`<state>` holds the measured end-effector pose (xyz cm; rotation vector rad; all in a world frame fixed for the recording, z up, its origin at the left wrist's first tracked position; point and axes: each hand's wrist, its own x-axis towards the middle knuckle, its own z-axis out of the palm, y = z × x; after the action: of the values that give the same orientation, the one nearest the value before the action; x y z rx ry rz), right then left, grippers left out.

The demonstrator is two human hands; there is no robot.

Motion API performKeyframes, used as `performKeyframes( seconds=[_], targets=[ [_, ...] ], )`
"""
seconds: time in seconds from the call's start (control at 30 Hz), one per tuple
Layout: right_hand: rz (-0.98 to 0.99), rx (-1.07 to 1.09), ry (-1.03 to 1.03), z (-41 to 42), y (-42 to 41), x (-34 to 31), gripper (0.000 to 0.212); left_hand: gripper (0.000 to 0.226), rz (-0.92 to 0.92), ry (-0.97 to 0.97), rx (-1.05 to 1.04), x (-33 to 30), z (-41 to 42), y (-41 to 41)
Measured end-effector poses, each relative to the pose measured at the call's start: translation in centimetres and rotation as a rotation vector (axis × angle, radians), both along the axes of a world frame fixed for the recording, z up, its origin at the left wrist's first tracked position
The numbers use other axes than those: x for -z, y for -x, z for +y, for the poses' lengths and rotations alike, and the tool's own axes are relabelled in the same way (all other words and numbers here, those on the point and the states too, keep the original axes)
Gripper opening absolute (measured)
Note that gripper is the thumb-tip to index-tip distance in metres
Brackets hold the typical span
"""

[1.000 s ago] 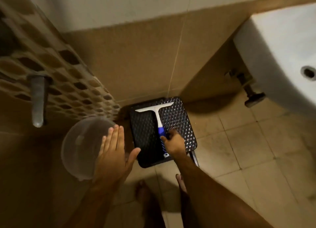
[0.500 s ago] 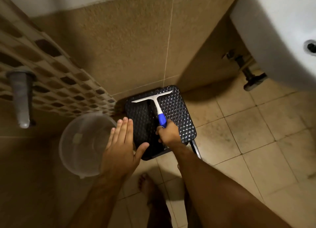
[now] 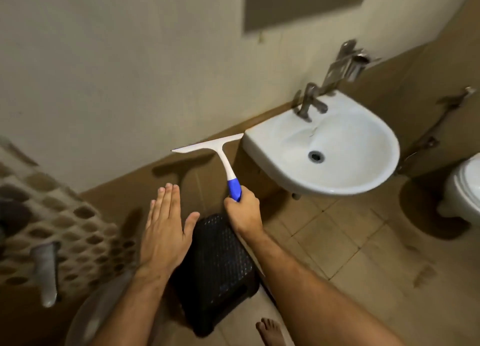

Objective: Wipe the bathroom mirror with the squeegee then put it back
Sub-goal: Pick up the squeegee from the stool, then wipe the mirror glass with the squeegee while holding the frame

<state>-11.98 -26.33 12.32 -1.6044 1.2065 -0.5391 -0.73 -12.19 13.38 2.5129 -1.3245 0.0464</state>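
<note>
1. Change: 1.0 s ago the squeegee (image 3: 220, 158) lay flat on the black woven stool (image 3: 220, 267), with the right hand (image 3: 244, 210) only reaching its handle. Now it is lifted clear of the stool and held in the air, near the left rim of the sink (image 3: 322, 143).
2. The view also went up: wall and sink fill the picture now, and a dark rectangle at top, prob. the mirror (image 3: 306, 2), comes into view.
3. Meaning for the task: the pick-up seems done. The wiping is not yet begun, the blade is well below the mirror, so the tool must go up and to the right.
4. Hands: the right hand is closed around the blue grip. The left hand (image 3: 166, 228) is open and flat, fingers together, holding nothing, over the stool's left edge.
5. Orientation: the handle's long axis runs from the fist up and slightly left, approx. upright. The white blade sits across the top, and points left-down to right-up, its right tip just beside the sink rim.
6. The blade edge faces toward the wall; whether it touches the wall cannot be told.
</note>
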Motion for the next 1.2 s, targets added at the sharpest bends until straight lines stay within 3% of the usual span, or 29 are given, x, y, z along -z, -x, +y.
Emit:
performKeyframes(
  seconds=[0.2, 0.37, 0.47, 0.83, 1.03, 1.2],
  targets=[
    [-0.202, 0.145, 0.196, -5.0, 2.6, -9.5, 0.009, 0.074, -0.142, 0.204, 0.154, -9.3, -7.4, -0.7],
    [-0.372, 0.217, 0.378, -10.5, 5.5, -17.0, 0.020, 0.072, -0.221, 0.394, 0.244, -17.6, -14.8, -0.3],
    [-0.438, 0.233, 0.448, -14.3, 7.3, -20.9, 0.016, 0.069, -0.275, 0.503, 0.284, -23.0, -19.5, 0.9],
    [-0.646, 0.193, 0.585, -28.3, 11.0, -34.1, 0.010, 0.063, -0.464, 0.826, 0.305, -40.7, -33.7, 5.7],
    [-0.855, 0.078, 0.541, -32.4, 10.6, -43.4, 0.037, 0.064, -0.608, 0.971, 0.250, -51.3, -38.3, 5.7],
    [-0.904, 0.015, 0.491, -33.9, 10.2, -48.2, 0.043, 0.069, -0.747, 0.981, 0.204, -57.7, -39.4, 4.2]
  ],
)
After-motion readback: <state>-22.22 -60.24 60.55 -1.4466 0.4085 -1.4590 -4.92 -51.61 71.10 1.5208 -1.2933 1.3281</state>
